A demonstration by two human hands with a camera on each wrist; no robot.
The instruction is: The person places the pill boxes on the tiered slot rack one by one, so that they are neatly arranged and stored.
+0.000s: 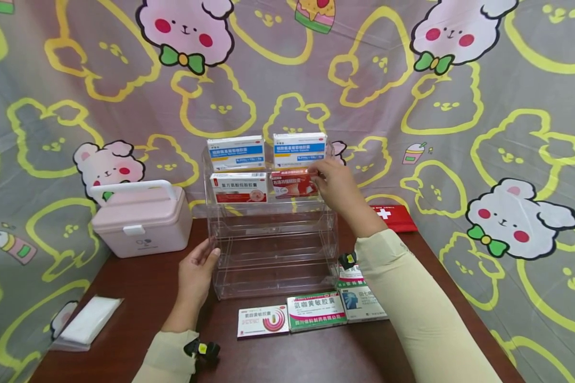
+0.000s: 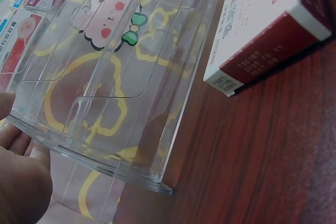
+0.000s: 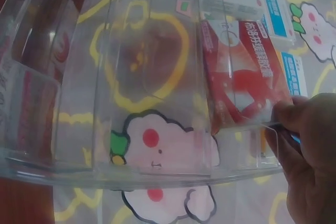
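Note:
A clear tiered display rack [image 1: 268,284] stands mid-table. My right hand [image 1: 339,186] pinches the right end of a red medicine box [image 1: 287,185], which sits in the rack's second tier; the right wrist view shows thumb and fingers [image 3: 289,116] at that box's edge. To its left in the same tier is a white-and-red medicine box [image 1: 239,185]. Two blue-and-white medicine boxes [image 1: 236,152] [image 1: 299,150] stand upright in the top tier. Low on the rack's left side, my left hand [image 1: 195,274] holds the side panel's edge between thumb and fingers.
Several medicine boxes [image 1: 316,311] lie in front of the rack and by its right corner. A pale pink case [image 1: 141,229] with a white handle stands left. Behind the right forearm lies a red pouch [image 1: 400,219]. A white packet [image 1: 88,322] lies at the left edge.

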